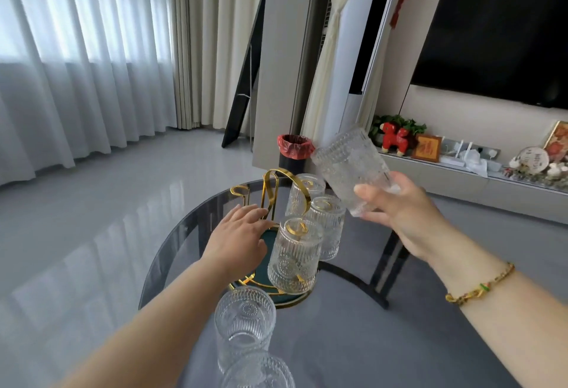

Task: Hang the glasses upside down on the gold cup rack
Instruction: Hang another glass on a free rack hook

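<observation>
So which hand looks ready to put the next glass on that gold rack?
The right hand: it already holds a glass tilted in the air above the gold rack. The left hand carries nothing and rests against the rack, seemingly steadying it, near three hung glasses.

right hand (408, 218) holding tilted glass (350, 166), left hand (239, 234) on gold rack (270, 194)

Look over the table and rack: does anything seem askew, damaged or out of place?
Nothing looks broken or spilled. Three glasses hang upside down on the gold rack; the right hand holds a tilted glass, not yet hung. Two upright glasses wait on the table. The left hand rests at the rack.
</observation>
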